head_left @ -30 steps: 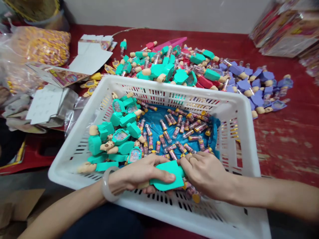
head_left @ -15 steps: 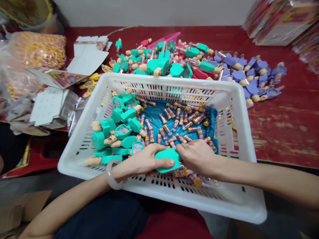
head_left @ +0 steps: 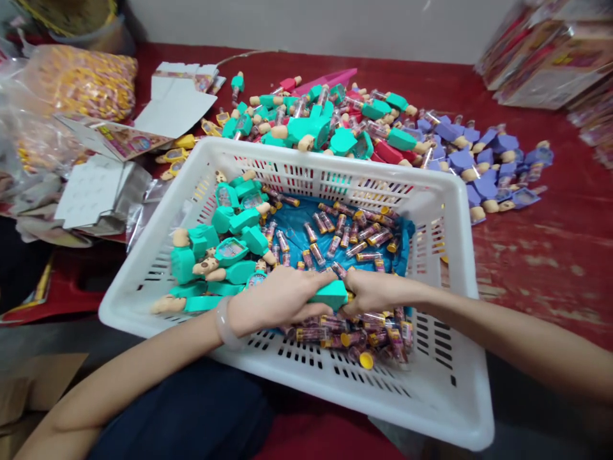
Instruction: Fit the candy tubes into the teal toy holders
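Observation:
My left hand, with a pale bangle at the wrist, is closed around a teal plastic toy piece over the white basket. At the piece's right end, my right hand has its fingers pinched. A bit of yellow shows between those fingertips and the teal piece, probably the end of a small tube, though most of it is hidden. Below both hands lie many small clear tubes with yellow caps. More teal pieces with beige ends fill the basket's left side.
Blue plastic lies under the tubes. Behind the basket, teal, red and purple toy pieces are heaped on the red table. White cards and a bag of yellow items sit left; packaged goods stand back right.
The teal piece has turned so its end faces my right hand, and my left hand now covers more of it. My right hand has shifted slightly and meets that end. The view has tilted slightly.

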### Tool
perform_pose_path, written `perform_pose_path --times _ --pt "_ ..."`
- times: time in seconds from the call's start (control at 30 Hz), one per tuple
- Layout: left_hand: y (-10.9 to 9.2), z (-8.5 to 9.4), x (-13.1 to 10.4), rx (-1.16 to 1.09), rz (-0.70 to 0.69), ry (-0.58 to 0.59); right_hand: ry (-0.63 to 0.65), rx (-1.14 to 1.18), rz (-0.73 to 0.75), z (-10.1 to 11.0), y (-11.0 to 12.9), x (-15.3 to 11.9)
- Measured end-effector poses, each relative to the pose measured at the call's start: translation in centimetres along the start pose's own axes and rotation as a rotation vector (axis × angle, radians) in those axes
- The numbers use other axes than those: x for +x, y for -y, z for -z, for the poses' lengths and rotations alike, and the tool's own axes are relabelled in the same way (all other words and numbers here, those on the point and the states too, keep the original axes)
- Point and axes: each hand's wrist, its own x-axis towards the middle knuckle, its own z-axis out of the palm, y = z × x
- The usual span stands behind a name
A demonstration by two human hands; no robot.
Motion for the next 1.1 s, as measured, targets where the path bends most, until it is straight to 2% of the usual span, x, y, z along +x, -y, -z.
perform_pose_path --times 0.07,0.13,0.17,0.2,0.23,0.27,0.33,0.4,0.43,0.47,0.5,0.57,0.6,0.67,0.73,0.8,0.87,0.93,1.0,1.1 --pt "1.0 0.7 -0.2 0.009 0.12 -0.098 -0.002 -0.055 -0.039 1.6 -0.2 0.3" --pt "2.3 2.0 -0.8 0.035 0.304 -0.285 -0.088 -0.175 -0.068 4.6 -0.3 0.1" --pt "3.1 2.8 -1.2 0.049 0.389 -0.382 -0.168 -0.218 -0.082 6.6 -0.4 -0.2" --pt "4.0 3.5 -1.6 0.068 0.455 -0.451 -0.308 -0.223 -0.088 8.9 -0.5 -0.7" --pt "5.0 4.2 -1.9 0.094 0.5 -0.479 -0.518 -0.225 -0.11 11.2 -0.5 -1.1" --pt "6.1 4.6 -2.2 0.127 0.528 -0.457 -0.705 -0.227 -0.118 13.3 -0.5 -1.6" --pt "8.4 4.8 -2.5 0.216 0.546 -0.297 -1.026 -0.142 -0.117 16.2 -0.4 -2.1" --pt "10.5 4.0 -2.3 0.315 0.515 -0.111 -1.201 -0.14 -0.107 16.6 -0.1 -1.5" --pt "11.3 3.5 -2.0 0.355 0.491 -0.038 -1.205 -0.177 -0.099 15.8 0.1 -0.7" --pt "12.0 2.8 -1.7 0.385 0.472 0.015 -1.146 -0.235 -0.088 14.6 0.2 0.4" --pt "12.6 2.3 -1.5 0.407 0.457 0.044 -1.015 -0.296 -0.078 12.9 0.2 1.8" --pt "13.3 1.6 -1.1 0.424 0.451 0.03 -0.727 -0.399 -0.106 9.5 0.2 5.2" --pt "13.4 1.6 -1.0 0.408 0.46 -0.011 -0.644 -0.422 -0.165 8.0 0.1 6.9" --pt "13.1 2.1 -1.0 0.272 0.501 -0.155 -0.59 -0.421 -0.271 6.1 -0.1 10.2" --pt "12.2 3.1 -1.1 -0.046 0.575 -0.349 -0.582 -0.393 -0.33 5.5 0.1 12.6" --pt "10.9 3.8 -1.2 -0.518 0.634 -0.533 -0.557 -0.353 -0.339 5.8 0.4 14.0" --pt "9.9 4.0 -1.2 -1.043 0.602 -0.6 -0.516 -0.308 -0.321 6.3 0.7 13.9" --pt "9.4 3.7 -1.2 -1.469 0.508 -0.583 -0.494 -0.207 -0.252 6.6 0.9 12.3" --pt "9.3 3.2 -1.3 -1.718 0.45 -0.608 -0.516 0.001 -0.085 6.3 0.8 9.6" --pt "8.8 2.5 -1.5 -1.862 0.439 -0.645 -0.684 0.283 0.243 5.1 1.0 5.2"
